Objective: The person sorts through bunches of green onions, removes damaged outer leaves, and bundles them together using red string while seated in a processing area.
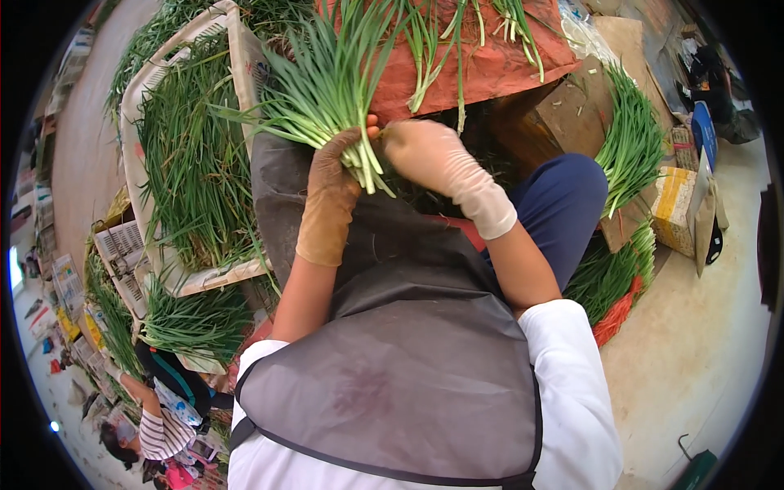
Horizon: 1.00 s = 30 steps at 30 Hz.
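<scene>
My left hand (337, 162), in a thin brown-stained glove, is closed around a bunch of garlic chives (334, 79). The leaves fan up and away from me, and the pale stem ends point down toward my lap. Just right of those stems is my right hand (422, 153), in a whitish glove, curled and blurred by motion. Whether its fingers pinch anything is hidden. Beyond both hands, loose chive stalks (422, 61) lie on a red plastic sheet (392, 92). A dark apron (392, 367) covers my front and lap.
At left stands a white plastic crate (131, 122) full of chives (196, 153). More bunches lie at right (634, 141), by a taped carton (674, 202). A red sack (618, 315) sits below them. Another person (162, 432) works at lower left beside piled chives (190, 318).
</scene>
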Motion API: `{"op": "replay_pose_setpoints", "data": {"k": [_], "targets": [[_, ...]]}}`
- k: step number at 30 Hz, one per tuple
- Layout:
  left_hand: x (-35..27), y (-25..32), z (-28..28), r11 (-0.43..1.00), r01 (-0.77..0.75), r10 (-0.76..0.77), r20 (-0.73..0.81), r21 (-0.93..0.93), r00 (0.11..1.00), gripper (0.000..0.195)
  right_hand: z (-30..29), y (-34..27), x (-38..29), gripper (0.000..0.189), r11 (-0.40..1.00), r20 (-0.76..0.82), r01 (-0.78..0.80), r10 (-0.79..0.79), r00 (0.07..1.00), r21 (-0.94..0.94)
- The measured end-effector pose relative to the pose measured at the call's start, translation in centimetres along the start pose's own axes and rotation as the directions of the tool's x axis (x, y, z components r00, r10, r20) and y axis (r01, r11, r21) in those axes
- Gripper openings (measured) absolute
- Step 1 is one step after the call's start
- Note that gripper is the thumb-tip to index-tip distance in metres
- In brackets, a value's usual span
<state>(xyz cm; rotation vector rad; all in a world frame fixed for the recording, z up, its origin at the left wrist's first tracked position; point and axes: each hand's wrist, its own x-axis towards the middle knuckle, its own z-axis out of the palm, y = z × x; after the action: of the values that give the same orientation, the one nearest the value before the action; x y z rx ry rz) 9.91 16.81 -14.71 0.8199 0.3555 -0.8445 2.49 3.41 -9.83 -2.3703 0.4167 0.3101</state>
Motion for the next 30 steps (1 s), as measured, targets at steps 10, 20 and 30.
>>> {"op": "replay_pose_setpoints", "data": {"k": [10,20,30], "targets": [[-0.5,1.4,-0.7,0.994,0.057,-0.037,0.203,-0.092,0.978,0.026,1.3,3.9,5.4,0.03,0.946,-0.673,-0.324,0.241,0.699,0.003],[-1.1,2.5,1.7,0.996,-0.082,0.088,0.169,-0.047,0.982,0.026,-2.7,7.3,2.1,0.03,0.936,-0.656,-0.204,0.348,0.67,0.288],[-0.2,-2.8,2.7,0.985,-0.036,0.037,-0.008,0.17,0.999,0.024,4.7,1.9,-2.2,0.002,0.914,-0.633,0.051,-0.318,0.706,-0.403]]}}
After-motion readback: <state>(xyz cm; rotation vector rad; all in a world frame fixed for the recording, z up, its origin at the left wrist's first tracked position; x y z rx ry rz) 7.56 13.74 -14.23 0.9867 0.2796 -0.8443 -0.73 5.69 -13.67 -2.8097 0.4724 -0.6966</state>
